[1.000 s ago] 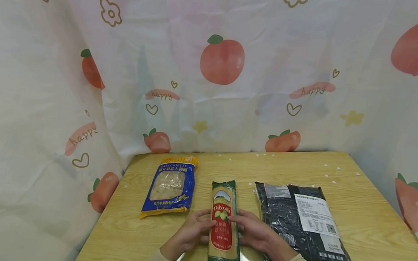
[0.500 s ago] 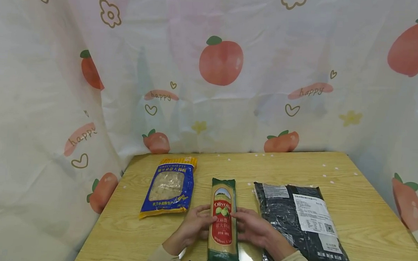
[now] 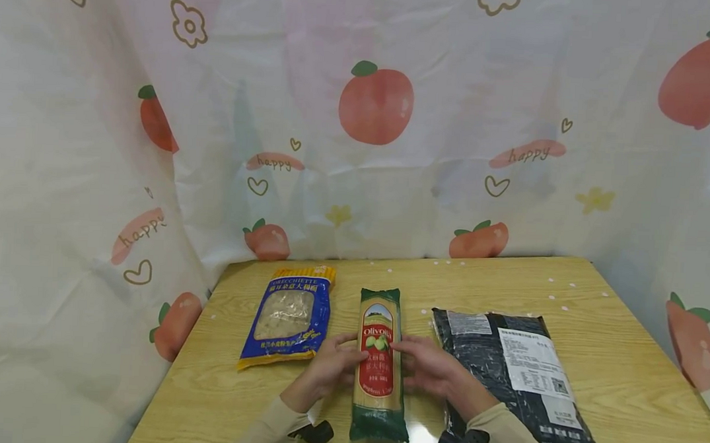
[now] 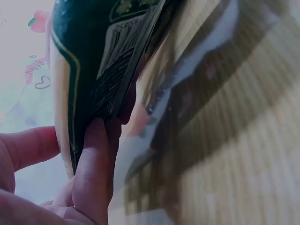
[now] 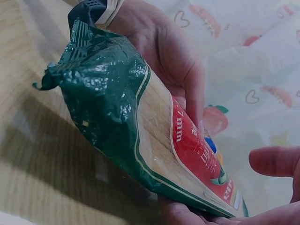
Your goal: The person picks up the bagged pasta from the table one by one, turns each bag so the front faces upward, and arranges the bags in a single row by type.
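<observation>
A long green packet of spaghetti [image 3: 377,364] with a red label is held up between both hands in the head view. My left hand [image 3: 327,372] grips its left side, thumb on the front and fingers behind. In the left wrist view, those fingers [image 4: 91,168] press against the green back of the packet. On the right side, my right hand [image 3: 434,370] holds it, fingers underneath. The right wrist view shows the right thumb [image 5: 274,161] raised over the label side. Table surface shows below the packet's crimped green end [image 5: 101,84].
A blue and yellow bag of orecchiette [image 3: 285,317] lies on the wooden table [image 3: 192,399] at the left. To the right lies a large black plastic package [image 3: 486,359] with white labels, close by the right forearm. A fruit-printed cloth [image 3: 379,203] hangs behind the table.
Both hands have moved slightly up and away from the body with the spaghetti packet, and its bottom end now shows fully. The bag and the black package have stayed put.
</observation>
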The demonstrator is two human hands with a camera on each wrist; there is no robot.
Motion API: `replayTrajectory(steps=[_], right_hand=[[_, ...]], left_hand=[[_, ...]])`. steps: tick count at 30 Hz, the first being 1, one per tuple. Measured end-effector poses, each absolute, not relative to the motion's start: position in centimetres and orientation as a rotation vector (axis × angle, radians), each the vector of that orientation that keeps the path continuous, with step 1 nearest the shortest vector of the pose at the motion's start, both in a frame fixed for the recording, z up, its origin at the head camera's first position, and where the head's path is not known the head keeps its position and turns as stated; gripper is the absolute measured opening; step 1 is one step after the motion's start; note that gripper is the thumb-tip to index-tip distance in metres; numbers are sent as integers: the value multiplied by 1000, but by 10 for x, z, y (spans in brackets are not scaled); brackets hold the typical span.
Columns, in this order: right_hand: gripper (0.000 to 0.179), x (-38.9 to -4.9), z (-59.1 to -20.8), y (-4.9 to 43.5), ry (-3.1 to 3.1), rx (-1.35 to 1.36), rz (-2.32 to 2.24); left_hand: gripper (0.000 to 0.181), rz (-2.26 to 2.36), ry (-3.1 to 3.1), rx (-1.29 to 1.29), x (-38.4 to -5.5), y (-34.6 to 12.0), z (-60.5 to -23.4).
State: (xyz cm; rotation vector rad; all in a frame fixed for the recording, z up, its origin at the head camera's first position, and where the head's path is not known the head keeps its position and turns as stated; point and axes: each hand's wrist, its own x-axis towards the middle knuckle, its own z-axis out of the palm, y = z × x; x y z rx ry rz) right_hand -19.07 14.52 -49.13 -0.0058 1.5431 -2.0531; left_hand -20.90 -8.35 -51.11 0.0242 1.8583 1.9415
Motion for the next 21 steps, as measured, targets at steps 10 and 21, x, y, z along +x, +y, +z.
replayTrajectory(steps=[10,21], right_hand=[[66,-209,-483,140,1637,48,-2006],[58,-227,-480,137,1717,100,-1959]], left_hand=[[69,1932,1882,-7,-227,-81,-506],[65,1875,1910,-124,-244,-77,-495]])
